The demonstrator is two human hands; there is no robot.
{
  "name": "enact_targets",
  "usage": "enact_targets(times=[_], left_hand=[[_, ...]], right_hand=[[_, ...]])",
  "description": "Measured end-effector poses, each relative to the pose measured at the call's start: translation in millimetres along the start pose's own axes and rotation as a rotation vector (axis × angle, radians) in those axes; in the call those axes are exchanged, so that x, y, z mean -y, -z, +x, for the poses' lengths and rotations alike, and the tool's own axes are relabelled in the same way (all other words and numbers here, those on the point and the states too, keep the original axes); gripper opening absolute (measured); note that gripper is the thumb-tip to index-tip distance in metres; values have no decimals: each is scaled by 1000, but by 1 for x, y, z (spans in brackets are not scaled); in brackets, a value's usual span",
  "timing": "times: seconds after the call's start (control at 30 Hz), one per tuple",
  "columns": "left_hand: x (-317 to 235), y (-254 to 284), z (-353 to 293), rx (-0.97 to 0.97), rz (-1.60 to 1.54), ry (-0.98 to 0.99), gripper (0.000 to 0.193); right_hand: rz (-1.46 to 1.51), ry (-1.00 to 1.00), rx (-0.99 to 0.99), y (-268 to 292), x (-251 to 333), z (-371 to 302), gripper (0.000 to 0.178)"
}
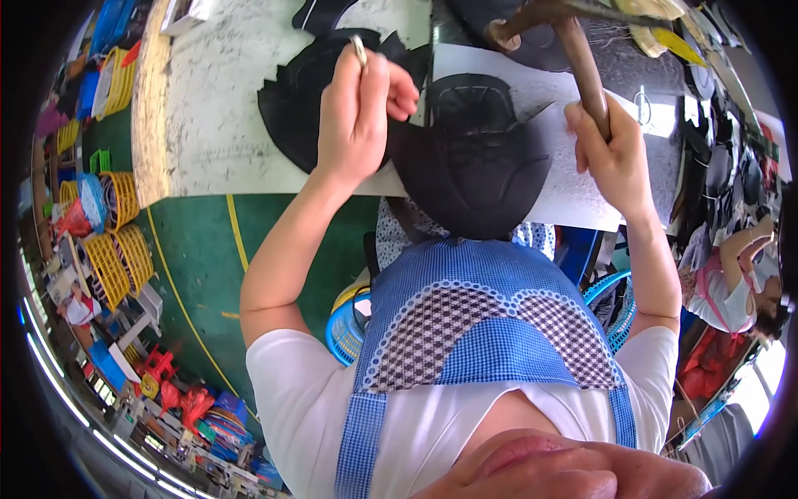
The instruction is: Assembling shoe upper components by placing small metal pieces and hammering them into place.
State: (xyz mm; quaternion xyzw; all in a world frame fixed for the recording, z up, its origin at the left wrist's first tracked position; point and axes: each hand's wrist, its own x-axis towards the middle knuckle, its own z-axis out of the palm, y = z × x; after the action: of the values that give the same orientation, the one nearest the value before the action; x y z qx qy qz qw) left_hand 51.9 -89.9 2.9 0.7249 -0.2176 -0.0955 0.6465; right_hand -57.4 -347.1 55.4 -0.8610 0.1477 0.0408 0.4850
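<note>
My left hand point(357, 116) is raised over the table, its fingers closed round a slim pale stick point(359, 50) like a pen. Beneath it lies a black piece with jagged, notched edges point(291, 104). In my right hand point(611, 154) is a hammer point(582, 62), gripped by its handle with the head at the far end. Between my hands a rounded black piece with raised, stitched-looking lines point(474, 158) overhangs the table's near edge; neither hand appears to touch it.
The pale worktable point(220, 108) ends just before my apron. More black pieces point(324, 12) lie at its far side, with a yellow item point(677, 46) at the far right. Blue baskets point(342, 333) stand beside me. Yellow baskets point(108, 266) stand left; another person point(731, 283) is at right.
</note>
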Motion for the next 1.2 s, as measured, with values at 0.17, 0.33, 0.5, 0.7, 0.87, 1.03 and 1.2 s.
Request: enact_targets(times=[0.17,0.33,0.5,0.7,0.87,1.03,1.2], left_hand=[[13,5,-69,246,308,-449,16],[16,5,-98,304,441,-583,26],[3,46,-92,1,620,-417,39],[24,62,-94,162,757,-299,34],[14,75,-92,-357,770,-399,13],[-79,32,-60,-1,916,-442,29],[-21,-42,-73,417,425,-514,25]], right_hand=[[15,25,120,-24,2,25,24],[96,-63,279,-27,29,21,21],[-162,284,-68,15,39,69,24],[-316,334,-252,26,-3,123,38],[-3,100,-155,30,-10,71,41],[13,103,-239,37,-14,42,38],[108,35,-166,44,2,2,28]])
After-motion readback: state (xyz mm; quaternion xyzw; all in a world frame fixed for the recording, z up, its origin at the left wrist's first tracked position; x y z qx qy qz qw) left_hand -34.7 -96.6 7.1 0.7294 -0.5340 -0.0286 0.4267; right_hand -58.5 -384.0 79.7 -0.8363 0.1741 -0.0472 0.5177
